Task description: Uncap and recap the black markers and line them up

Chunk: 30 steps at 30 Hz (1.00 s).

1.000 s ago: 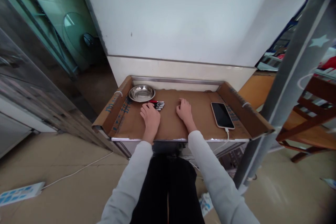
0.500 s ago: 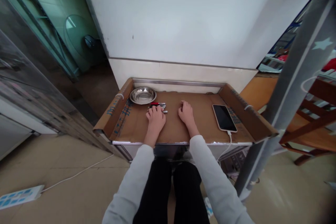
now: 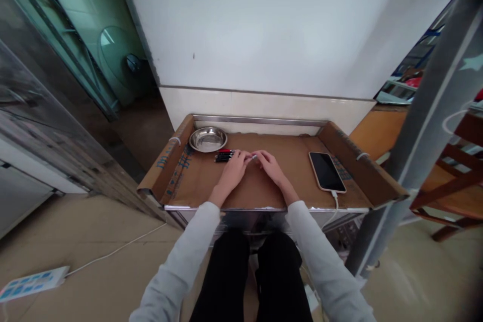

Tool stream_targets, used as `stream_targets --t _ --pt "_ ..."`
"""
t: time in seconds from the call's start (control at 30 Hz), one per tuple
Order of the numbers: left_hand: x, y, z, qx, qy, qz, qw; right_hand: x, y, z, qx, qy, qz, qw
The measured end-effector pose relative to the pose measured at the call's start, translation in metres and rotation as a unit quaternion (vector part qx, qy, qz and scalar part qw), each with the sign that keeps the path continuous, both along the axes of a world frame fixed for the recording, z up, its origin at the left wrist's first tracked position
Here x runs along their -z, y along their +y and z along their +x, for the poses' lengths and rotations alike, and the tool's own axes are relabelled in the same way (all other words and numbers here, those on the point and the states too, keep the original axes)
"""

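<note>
My left hand [image 3: 236, 167] is closed around a slim pen [image 3: 254, 157], whose silvery end shows between the two hands. The fingers of my right hand [image 3: 268, 165] pinch at that same end, so the fingertips of both hands nearly meet over the cardboard. Most of the pen's length is hidden by the left hand. Just left of my left hand lie several pens [image 3: 223, 156] side by side, red and black, partly covered by its fingers. Behind them sits a shallow round metal dish [image 3: 208, 140].
Cardboard [image 3: 264, 191] lines the small table, with raised flaps at both sides. A phone [image 3: 327, 172] with a white cable [image 3: 335, 201] lies at the right. A white panel [image 3: 256, 30] rises behind, and a grey metal post [image 3: 415, 146] stands at the right.
My left hand has lifted a pen from the row and moved right with it. My right hand has come left and closed on the pen's end. The view has shifted slightly.
</note>
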State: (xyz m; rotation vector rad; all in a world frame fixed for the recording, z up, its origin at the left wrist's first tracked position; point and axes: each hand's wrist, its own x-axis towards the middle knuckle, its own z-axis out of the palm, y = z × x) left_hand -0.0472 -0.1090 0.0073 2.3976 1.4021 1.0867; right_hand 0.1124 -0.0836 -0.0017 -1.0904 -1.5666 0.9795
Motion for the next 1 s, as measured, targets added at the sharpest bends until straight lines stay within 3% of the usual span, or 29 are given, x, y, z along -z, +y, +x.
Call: stream_targets --t 0.07,0.17,0.27,0.37,0.47,0.57,0.73,1.0 --pt "-0.01 0.015 0.01 0.029 -0.072 0.005 0.997 -0.006 0.007 0.002 -0.025 0.078 -0.07 0.994" --pt "-0.02 0.042 0.025 0.0 -0.175 0.035 0.984 -0.015 0.023 0.01 -0.087 0.147 -0.144 0.975" --pt "-0.019 0.064 0.035 -0.007 -0.236 0.052 0.97 -0.017 0.036 0.02 -0.111 0.171 -0.165 0.965" --pt "-0.012 0.073 0.036 0.047 -0.233 0.061 0.969 -0.01 0.042 0.025 -0.091 0.197 -0.159 0.963" --pt "-0.008 0.074 0.032 0.076 -0.214 0.072 0.971 -0.002 0.044 0.027 -0.111 0.202 -0.198 0.953" --pt "-0.007 0.076 0.029 0.07 -0.222 0.096 0.968 0.0 0.045 0.028 -0.141 0.251 -0.244 0.926" --pt "-0.004 0.085 0.026 0.021 -0.24 0.114 0.964 -0.007 0.043 0.029 -0.131 0.351 -0.279 0.884" --pt "-0.004 0.082 0.028 0.051 -0.163 0.11 0.979 -0.005 0.043 0.026 -0.13 0.339 -0.292 0.885"
